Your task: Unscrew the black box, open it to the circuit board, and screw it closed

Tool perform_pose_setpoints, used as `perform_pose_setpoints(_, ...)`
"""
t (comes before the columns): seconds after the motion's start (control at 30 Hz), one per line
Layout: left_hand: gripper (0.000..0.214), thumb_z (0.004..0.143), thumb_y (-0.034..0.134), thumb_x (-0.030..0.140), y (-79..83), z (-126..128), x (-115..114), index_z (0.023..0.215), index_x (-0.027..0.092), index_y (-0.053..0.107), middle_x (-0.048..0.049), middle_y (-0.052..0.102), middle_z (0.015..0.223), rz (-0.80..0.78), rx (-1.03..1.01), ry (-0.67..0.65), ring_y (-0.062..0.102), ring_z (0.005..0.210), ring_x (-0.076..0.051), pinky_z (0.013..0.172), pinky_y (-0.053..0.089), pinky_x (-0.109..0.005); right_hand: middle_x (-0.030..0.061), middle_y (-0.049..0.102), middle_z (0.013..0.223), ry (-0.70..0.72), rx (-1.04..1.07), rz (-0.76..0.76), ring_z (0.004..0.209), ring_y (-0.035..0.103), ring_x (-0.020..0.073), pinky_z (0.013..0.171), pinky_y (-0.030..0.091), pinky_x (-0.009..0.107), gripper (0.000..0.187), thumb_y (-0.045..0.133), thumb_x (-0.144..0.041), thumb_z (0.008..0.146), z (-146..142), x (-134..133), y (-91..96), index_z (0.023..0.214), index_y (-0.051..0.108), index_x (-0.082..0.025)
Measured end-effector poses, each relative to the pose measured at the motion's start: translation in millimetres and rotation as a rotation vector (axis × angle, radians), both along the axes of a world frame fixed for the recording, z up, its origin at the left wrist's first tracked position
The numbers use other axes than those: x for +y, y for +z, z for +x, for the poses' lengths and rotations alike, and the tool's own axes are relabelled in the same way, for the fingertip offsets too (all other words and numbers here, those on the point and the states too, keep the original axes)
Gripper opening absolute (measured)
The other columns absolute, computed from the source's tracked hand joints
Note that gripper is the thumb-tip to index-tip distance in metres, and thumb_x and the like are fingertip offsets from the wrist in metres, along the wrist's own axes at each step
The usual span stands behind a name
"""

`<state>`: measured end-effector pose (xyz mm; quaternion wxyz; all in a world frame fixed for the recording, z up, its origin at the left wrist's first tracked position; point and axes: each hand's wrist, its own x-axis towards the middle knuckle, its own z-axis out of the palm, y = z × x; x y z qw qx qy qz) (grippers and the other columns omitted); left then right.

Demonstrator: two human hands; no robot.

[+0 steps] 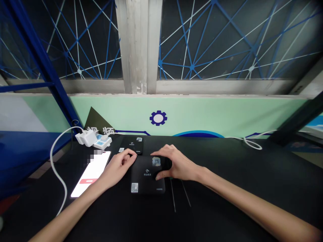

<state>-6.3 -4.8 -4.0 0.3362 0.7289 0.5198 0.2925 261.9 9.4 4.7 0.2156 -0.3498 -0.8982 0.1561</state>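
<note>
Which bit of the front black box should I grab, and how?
Probably pinch the front black box by its left and right edges, coming from both sides: it looks slim and flat-topped, with straight sides to squeeze.

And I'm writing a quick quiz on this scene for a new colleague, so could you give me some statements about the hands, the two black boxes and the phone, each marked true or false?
1. The phone lies to the left of the front black box. True.
2. The phone's screen is dark. False: it is lit, mostly white.
3. The right hand is at the front black box's right side. True.
4. The rear black box lies nearer the person than the front black box. False: the rear black box is farther off, toward the wall.
5. Two thin rods show near the right hand. True.
</note>
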Motion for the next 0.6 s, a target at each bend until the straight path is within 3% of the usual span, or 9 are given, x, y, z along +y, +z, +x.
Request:
perform_pose_setpoints(0.27, 0.043, 0.092, 0.046, 0.061, 1.8, 2.0, 3.3, 0.088, 0.020, 0.058, 0.0045, 0.051, 0.065, -0.138, -0.218, 0.103, 0.045, 0.053, -0.011, 0.050, 0.032, -0.022, 0.0082, 0.066, 0.106, -0.024, 0.233, 0.123, 0.093, 0.063, 0.0224, 0.082, 0.054, 0.038, 0.048, 0.080, -0.033, 0.083, -0.1, -0.8, -1.6, 0.126, 0.063, -0.020)
perform_pose_setpoints(0.43, 0.044, 0.088, 0.051, 0.062, -6.0, 1.0, 7.1, 0.086, 0.018, 0.057, 0.0022, 0.056, 0.070, -0.272, -0.366, 0.105, 0.047, 0.051, -0.010, 0.045, 0.032, -0.020, 0.0081, 0.066, 0.104, 0.064, 0.327, 0.302, 0.092, 0.064, 0.0208, 0.078, 0.056, 0.035, 0.039, 0.072, -0.029, 0.090, 0.7, -3.5, -2.8, 0.127, 0.061, -0.021)
perform_pose_setpoints(0.6, 0.040, 0.088, 0.053, 0.056, -10.8, -0.7, 7.2, 0.079, 0.017, 0.058, 0.0000, 0.058, 0.074, -0.273, -0.342, 0.086, 0.050, 0.052, -0.009, 0.044, 0.034, -0.019, 0.0091, 0.068, 0.101, 0.095, 0.324, 0.455, 0.089, 0.064, 0.0208, 0.075, 0.057, 0.035, 0.034, 0.069, -0.026, 0.092, -0.1, -7.1, -2.3, 0.125, 0.060, -0.020)
